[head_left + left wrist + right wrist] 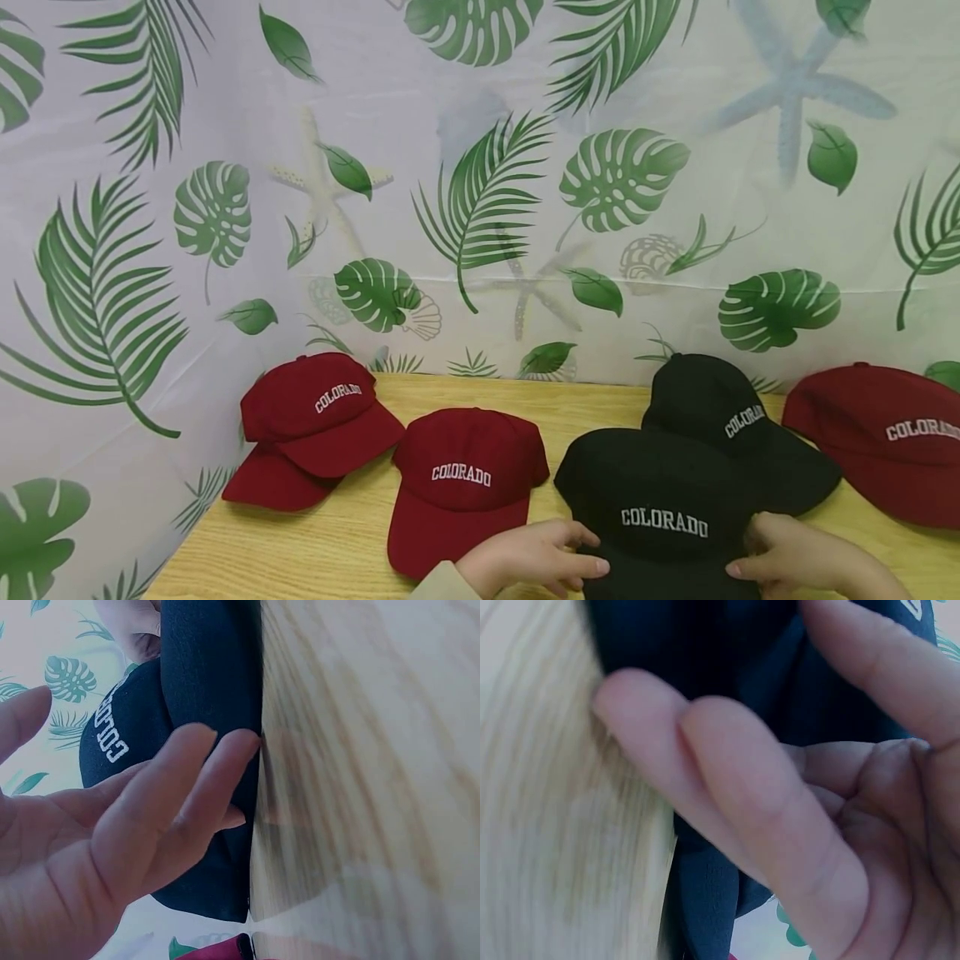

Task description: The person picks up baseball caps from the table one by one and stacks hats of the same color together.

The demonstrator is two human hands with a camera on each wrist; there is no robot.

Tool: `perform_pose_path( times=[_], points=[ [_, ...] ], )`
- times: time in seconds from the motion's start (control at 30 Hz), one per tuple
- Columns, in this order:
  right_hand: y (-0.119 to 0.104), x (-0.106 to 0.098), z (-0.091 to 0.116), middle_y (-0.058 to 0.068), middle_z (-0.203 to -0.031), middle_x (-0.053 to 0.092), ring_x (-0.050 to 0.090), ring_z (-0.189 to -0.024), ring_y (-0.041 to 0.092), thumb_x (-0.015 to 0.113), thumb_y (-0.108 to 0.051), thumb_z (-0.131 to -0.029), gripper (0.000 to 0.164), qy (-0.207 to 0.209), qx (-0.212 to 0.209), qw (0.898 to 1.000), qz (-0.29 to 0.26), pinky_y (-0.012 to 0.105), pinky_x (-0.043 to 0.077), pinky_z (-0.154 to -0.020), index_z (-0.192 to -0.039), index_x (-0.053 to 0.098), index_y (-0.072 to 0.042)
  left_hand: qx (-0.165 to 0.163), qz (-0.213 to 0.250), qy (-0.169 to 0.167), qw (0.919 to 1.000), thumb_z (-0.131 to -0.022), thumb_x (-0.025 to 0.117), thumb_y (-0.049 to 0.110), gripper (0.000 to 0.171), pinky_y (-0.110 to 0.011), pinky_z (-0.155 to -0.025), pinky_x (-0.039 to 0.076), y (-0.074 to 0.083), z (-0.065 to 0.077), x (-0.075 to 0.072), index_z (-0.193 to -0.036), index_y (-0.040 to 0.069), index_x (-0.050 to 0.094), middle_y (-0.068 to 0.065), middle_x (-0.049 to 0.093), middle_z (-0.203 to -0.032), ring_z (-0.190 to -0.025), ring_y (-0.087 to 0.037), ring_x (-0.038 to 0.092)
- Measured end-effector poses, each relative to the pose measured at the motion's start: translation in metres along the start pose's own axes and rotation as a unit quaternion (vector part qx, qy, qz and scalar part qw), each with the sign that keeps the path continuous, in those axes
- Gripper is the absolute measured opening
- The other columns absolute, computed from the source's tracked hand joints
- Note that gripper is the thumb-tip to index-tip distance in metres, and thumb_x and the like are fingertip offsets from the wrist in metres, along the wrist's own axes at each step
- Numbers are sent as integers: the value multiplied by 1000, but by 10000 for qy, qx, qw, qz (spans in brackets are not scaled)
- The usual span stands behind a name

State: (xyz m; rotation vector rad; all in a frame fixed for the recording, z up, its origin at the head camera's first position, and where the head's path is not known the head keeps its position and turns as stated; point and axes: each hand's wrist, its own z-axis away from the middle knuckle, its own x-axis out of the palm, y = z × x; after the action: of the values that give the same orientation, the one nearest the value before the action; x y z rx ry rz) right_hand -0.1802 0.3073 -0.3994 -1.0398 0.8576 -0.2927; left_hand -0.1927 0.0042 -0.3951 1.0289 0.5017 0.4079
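A black baseball cap with white COLORADO lettering sits at the near edge of the head view, its brim running out of frame. My left hand is at the cap's left side, fingers extended and thumb apart in the left wrist view. On the opposite side my right hand touches the cap, with fairly straight fingers low beside it in the right wrist view. Directly behind stands another black cap, partly covered by the front one. A dark red cap lies just left of my left hand.
Two more red caps, one over the other, form a stack at the left. Another red cap is cut off at the right edge. All rest on a wood-grain table, backed by a leaf-patterned curtain.
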Motion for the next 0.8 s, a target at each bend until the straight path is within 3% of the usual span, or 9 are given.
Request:
perform_pose_path(
  times=[0.1, 0.23, 0.43, 0.53, 0.8],
  points=[
    [1, -1, -1, -13, -43, 34, 31, -35, -3, 52, -14, -75, 39, -24, -222, 9997, 88, 16, 27, -33, -52, 36, 12, 68, 34, 86, 9999, -80, 47, 23, 33, -31, -61, 43, -1, 0, 0, -106, 2, 44, -3, 51, -86, -71, -17, 53],
    [1, -1, -2, -14, -42, 35, 31, -34, -4, 51, -13, -76, 37, 66, -311, 9992, 252, 15, 27, -30, -49, 41, 10, 58, 137, 270, 9995, -79, 47, 25, 36, -32, -59, 43, -2, 0, -1, -106, 2, 43, -6, 53, -78, -69, -18, 54],
    [1, 0, 2, -4, -47, 47, 45, -39, 6, 52, -21, -75, 32, 378, 335, 9977, 447, 23, 36, -34, -53, 49, 2, -34, 409, 528, 9978, -78, 47, 29, 28, -35, -57, 43, -2, -3, -3, -95, 7, 47, -5, 50, -81, -74, -18, 51],
    [1, 1, 2, 2, -50, 49, 47, -43, 11, 52, -22, -75, 28, 388, 586, 9973, 203, 25, 37, -36, -59, 51, 1, -29, 629, 593, 9962, -78, 47, 29, 27, -37, -58, 42, -3, -3, -3, -93, 6, 47, -6, 49, -86, -79, -19, 50],
    [2, 0, 5, -3, -50, 45, 45, -42, 9, 50, -21, -77, 27, 210, 584, 9979, -211, 23, 36, -36, -58, 50, -2, 52, 1209, 485, 9915, -78, 47, 28, 30, -39, -63, 41, -2, -2, -2, -97, 4, 45, -7, 47, -94, -84, -22, 48]
  ],
)
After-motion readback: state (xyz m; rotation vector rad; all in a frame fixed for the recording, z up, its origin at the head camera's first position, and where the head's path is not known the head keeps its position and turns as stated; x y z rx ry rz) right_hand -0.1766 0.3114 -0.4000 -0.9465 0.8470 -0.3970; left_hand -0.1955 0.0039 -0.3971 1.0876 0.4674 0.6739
